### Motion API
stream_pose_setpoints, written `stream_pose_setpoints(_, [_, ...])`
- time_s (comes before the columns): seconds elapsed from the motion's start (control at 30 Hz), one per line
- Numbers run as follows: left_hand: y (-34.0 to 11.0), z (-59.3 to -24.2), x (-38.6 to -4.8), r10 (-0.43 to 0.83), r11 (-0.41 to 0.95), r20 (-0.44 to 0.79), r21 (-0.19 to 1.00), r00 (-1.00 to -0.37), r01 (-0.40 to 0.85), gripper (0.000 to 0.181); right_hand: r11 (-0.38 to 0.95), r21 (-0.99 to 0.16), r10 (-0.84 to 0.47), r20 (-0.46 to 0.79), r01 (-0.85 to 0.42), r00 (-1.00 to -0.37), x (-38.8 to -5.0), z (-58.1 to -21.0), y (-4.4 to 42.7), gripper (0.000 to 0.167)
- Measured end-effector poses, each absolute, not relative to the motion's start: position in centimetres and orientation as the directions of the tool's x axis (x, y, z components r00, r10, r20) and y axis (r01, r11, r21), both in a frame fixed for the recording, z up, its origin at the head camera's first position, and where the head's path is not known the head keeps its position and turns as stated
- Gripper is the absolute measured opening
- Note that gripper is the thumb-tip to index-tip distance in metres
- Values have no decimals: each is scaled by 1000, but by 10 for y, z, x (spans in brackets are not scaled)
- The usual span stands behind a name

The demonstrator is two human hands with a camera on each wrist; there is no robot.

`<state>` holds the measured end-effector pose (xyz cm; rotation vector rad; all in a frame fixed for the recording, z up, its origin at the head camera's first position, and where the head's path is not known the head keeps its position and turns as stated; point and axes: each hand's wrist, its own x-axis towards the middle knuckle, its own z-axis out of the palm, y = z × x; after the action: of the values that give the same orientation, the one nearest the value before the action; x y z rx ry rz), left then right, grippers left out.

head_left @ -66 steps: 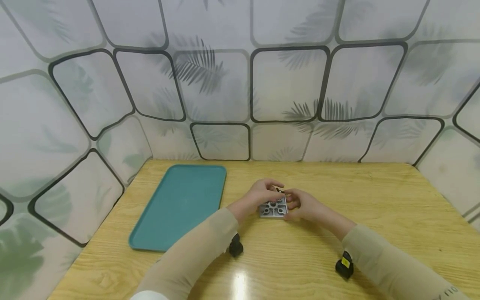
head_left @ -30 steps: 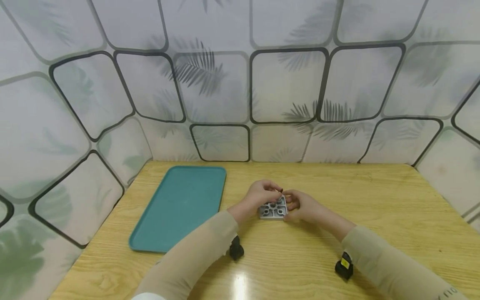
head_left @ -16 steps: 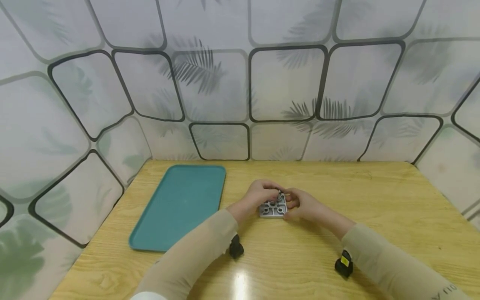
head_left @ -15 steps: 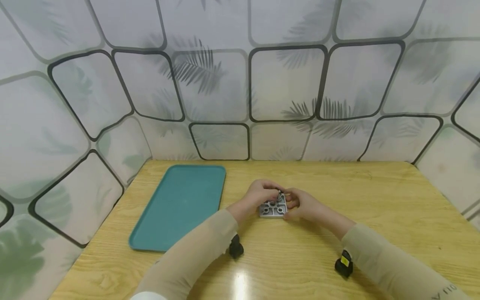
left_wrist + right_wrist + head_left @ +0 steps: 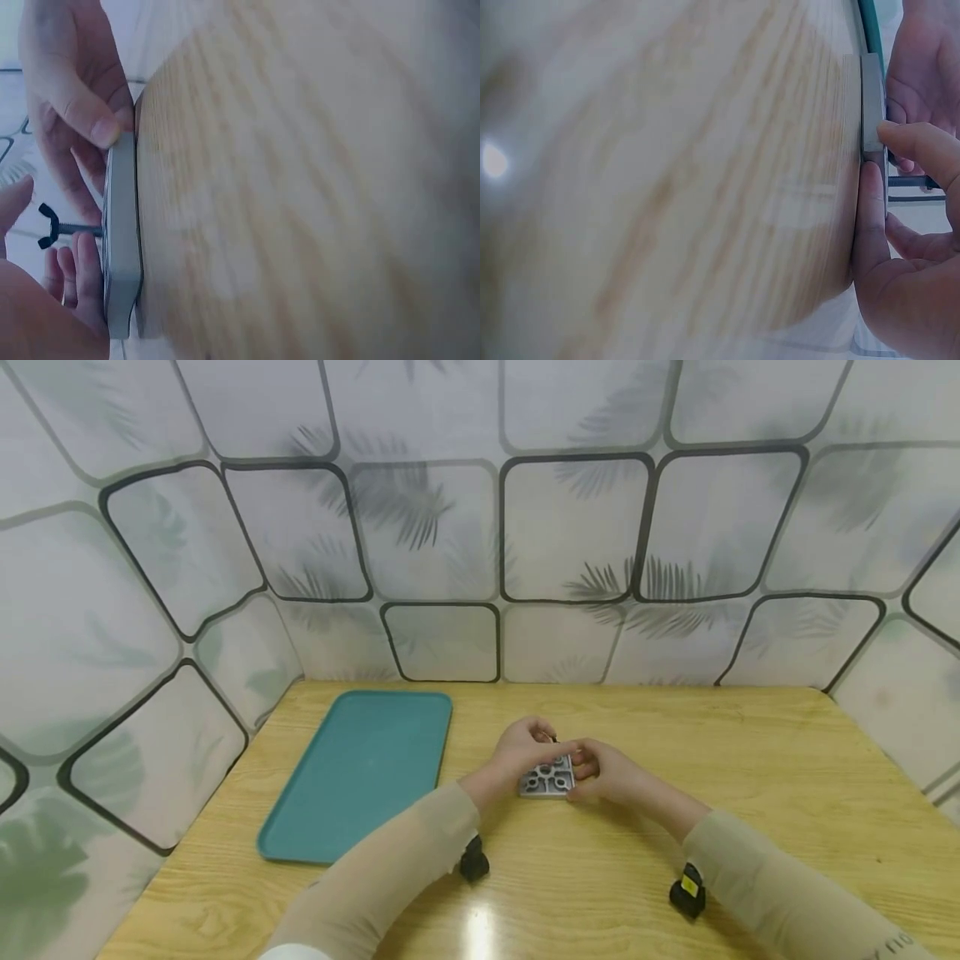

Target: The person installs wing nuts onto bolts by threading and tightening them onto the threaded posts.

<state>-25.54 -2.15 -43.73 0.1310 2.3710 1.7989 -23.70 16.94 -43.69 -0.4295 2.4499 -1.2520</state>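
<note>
Head view, left hand [image 5: 520,752] spread, empty, over metal plate [image 5: 547,783], right hand [image 5: 609,772] pinching its edge

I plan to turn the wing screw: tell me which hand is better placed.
Probably the left hand: its fingers are close beside the wing screw, while the right hand holds the metal plate.

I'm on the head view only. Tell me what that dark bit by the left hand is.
Observer: The left wrist view shows a screw with a black winged head, its threaded shank standing out from the metal plate.

Operator: Report whether the left thumb is pressed on those wings.

Observer: It looks clear of them: background shows between the left hand's thumb tip and the wings.
</note>
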Motion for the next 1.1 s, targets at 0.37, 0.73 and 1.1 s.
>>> stream_pose_setpoints(0.37, [-18,-441,-254,108,329,-46,944,-993,-8,28,548,-829,-434,-172,-108,-884,-237,-437,170,81])
stream_pose_setpoints(0.73, [-22,-437,-257,152,234,-109,970,-982,-72,21,547,-830,-434,-171,-108,-884,-238,-436,171,85])
stream_pose_setpoints(1.1, [-27,-436,-261,193,226,-114,972,-974,-69,22,540,-833,-446,-162,-120,-880,-240,-436,171,84])
